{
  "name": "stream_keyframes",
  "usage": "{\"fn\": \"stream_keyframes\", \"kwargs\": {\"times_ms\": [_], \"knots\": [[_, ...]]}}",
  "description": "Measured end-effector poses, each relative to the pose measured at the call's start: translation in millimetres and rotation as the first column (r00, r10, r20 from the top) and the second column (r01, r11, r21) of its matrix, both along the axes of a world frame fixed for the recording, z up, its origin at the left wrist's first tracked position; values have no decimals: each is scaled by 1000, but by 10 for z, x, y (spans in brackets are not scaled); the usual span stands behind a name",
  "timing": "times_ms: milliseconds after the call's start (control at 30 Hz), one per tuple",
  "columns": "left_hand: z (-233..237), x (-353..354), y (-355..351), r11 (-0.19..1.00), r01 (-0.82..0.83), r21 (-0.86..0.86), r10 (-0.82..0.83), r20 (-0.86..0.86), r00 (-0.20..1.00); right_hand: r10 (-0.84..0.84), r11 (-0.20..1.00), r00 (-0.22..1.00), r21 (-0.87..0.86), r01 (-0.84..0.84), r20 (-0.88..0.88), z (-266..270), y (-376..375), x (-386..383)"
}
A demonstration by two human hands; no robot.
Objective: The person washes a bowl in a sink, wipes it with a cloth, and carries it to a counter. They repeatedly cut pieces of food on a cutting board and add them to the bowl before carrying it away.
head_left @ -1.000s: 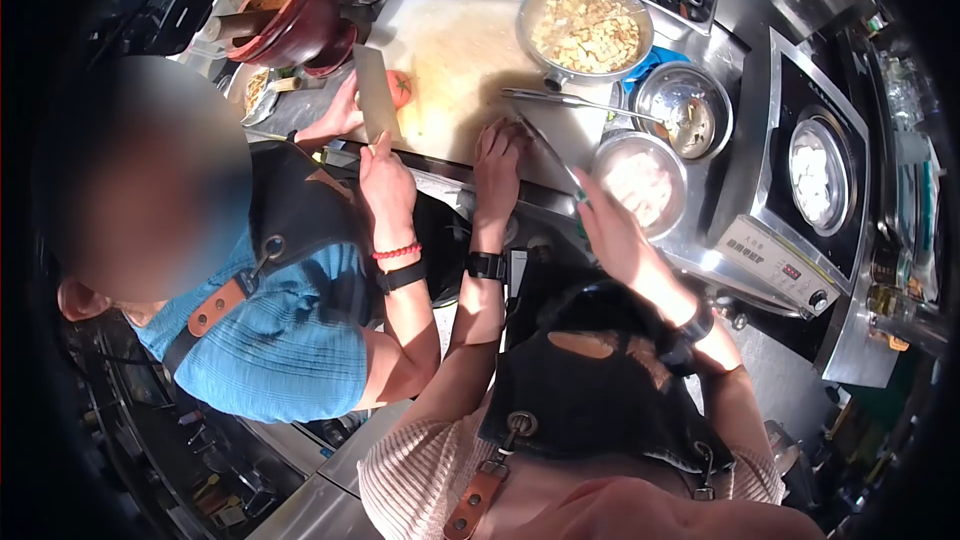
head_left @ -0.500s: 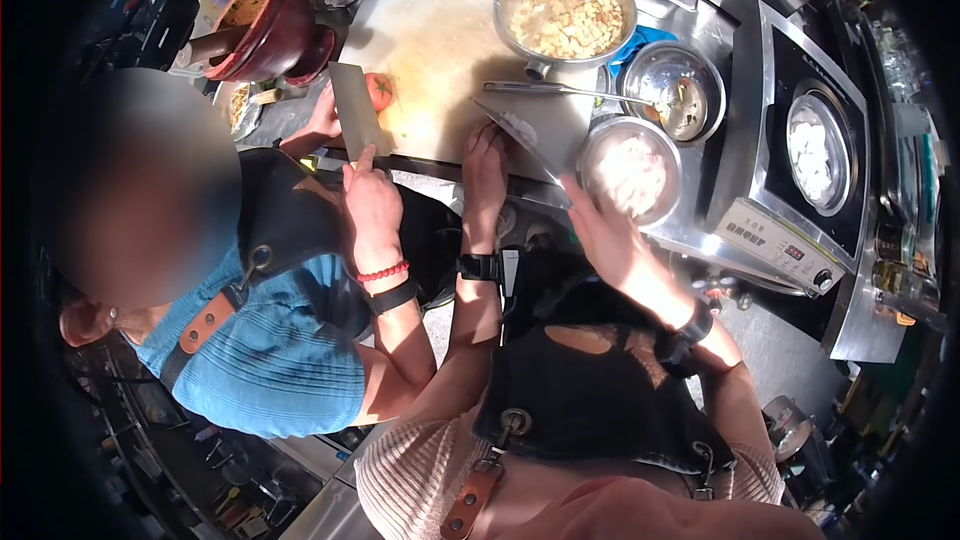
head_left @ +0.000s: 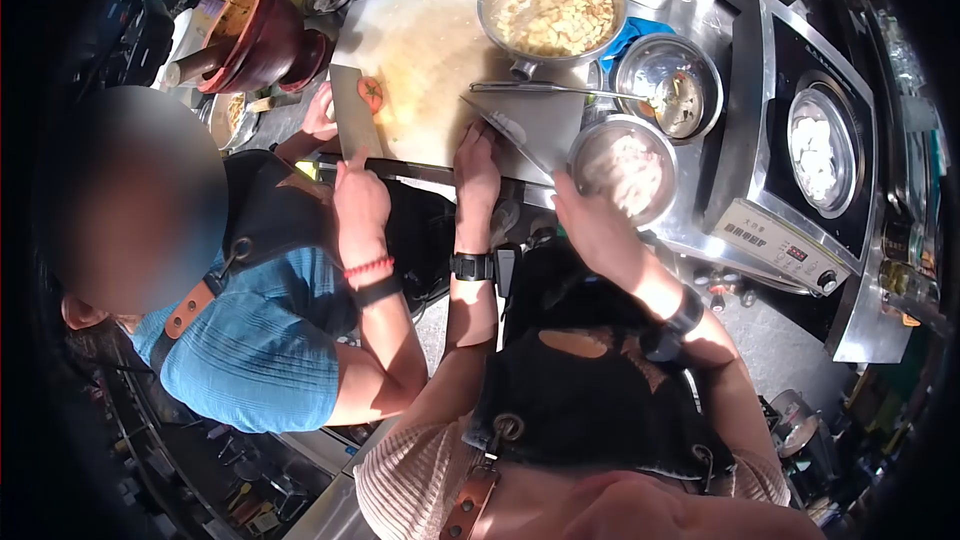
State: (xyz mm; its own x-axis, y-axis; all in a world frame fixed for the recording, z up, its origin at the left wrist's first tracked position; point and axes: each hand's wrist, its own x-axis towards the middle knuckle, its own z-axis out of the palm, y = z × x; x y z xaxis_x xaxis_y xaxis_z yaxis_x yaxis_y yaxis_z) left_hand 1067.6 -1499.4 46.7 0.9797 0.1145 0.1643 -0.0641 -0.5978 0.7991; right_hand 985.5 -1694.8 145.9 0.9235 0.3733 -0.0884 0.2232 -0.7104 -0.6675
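the knife (head_left: 515, 138) is in front of the right hand (head_left: 597, 225), over the cutting board (head_left: 430, 30), and it passes just beside the fingertips of the left hand (head_left: 477, 162). the right hand is closed at the handle end; the grip itself is mostly hidden, so i cannot tell how each finger lies. the left hand has its fingers close together and bent down to the board; whether something is pinched under them, i cannot tell. some pale food (head_left: 510, 124) lies on the other side of the blade from the left fingers.

i judge the knife to be stiff, thin and rather light, not fragile, but sharp, and the handle may become slippery if it is wet. the good place to hold is the handle, near to where the blade begins. the pale food seems soft and perhaps slippery, so it is better taken from the side, with fingertips folded back from the edge.

the tip points away from the right hand, forward and to the left. the long axis runs diagonally, from the right hand to a place ahead of the left fingers. the metal bowl (head_left: 669, 155) is just ahead of the right hand.
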Motion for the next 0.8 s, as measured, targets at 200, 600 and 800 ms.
{"fn": "stream_keyframes", "kwargs": {"times_ms": [200,600,800], "knots": [[30,6,6,972,-22,-233,11,-46,999,20,998,997,53,-16,-73,-117,322,400],[23,-28,-22,990,15,138,-42,189,981,-4,991,1000,131,4,-4,-206,97,213],[-138,-59,55,997,34,-72,-28,78,997,-68,985,996,153,77,-62,-268,474,645]]}}
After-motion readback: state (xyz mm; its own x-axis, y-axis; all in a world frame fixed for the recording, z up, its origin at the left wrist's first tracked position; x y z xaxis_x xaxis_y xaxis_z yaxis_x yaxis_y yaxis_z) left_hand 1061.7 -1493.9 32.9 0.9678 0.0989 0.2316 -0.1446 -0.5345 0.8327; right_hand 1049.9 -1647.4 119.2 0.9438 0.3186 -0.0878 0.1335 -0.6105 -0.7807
